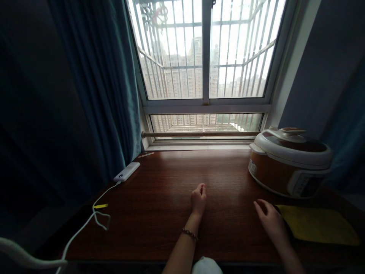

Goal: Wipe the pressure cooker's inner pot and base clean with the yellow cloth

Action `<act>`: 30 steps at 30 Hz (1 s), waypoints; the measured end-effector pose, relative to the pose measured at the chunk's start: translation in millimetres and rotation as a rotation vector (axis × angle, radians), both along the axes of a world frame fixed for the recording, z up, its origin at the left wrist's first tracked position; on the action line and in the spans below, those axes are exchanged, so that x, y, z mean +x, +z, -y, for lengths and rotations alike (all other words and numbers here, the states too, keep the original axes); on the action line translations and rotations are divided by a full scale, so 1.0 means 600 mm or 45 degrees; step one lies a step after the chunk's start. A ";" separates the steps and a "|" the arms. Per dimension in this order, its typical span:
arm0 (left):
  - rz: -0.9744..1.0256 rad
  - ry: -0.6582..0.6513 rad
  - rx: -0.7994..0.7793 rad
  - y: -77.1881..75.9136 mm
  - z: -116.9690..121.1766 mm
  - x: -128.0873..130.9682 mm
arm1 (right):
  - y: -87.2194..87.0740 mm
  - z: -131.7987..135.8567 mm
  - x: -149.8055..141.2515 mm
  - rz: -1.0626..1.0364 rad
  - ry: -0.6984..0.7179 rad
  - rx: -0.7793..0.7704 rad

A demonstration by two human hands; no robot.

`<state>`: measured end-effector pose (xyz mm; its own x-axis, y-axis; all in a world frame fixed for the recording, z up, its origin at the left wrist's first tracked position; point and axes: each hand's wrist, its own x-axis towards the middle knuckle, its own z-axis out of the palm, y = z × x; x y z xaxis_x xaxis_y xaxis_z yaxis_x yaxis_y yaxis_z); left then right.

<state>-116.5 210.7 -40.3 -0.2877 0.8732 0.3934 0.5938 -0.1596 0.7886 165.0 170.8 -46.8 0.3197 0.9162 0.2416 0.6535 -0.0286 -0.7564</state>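
Note:
My left hand (199,198) is closed, its thumb pressed against the curled fingers, over the middle of the dark brown wooden desk (159,220). What lies inside those fingers, if anything, is hidden. A beaded bracelet (189,233) circles the left wrist. Over to the right, my right hand (269,220) has its thumb and fingers apart, with nothing seen between them. It is at the left edge of a yellow cloth or mat (319,224); whether it touches that edge I cannot tell.
An electric cooker (289,163) with a white-rimmed lid stands at the back right. A white power bank (127,172) lies at the left, with a white cable (81,228) bearing a yellow tie (100,206). Behind the desk are a barred window (205,102) and blue curtains (114,83).

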 end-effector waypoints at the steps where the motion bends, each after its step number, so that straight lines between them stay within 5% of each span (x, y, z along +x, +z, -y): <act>1: 0.001 -0.009 0.004 0.001 0.001 0.000 | -0.017 0.009 0.041 0.135 -0.074 0.031; 5: -0.008 -0.042 0.014 0.001 0.003 0.004 | -0.086 0.029 0.148 0.479 -0.106 0.037; 9: -0.050 -0.079 0.013 -0.001 0.006 0.011 | -0.107 0.044 0.134 0.711 -0.019 0.018; 15: -0.130 -0.121 0.010 0.002 0.013 0.015 | -0.057 0.075 -0.020 0.778 0.145 0.059; 22: -0.245 -0.297 0.031 0.030 0.044 0.041 | -0.015 0.102 -0.203 0.393 0.373 0.112; 26: -0.336 -0.615 0.011 0.047 0.073 0.081 | 0.013 0.103 -0.229 0.168 0.628 -0.008; 30: -0.414 -0.873 -0.065 0.042 0.094 0.086 | 0.030 0.119 -0.203 -0.174 0.899 -0.047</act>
<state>-64.9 154.2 -14.8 0.4494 0.8340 0.3201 0.5783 -0.5447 0.6073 43.2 99.5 -28.8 -0.3272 0.9222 0.2062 0.4252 0.3386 -0.8394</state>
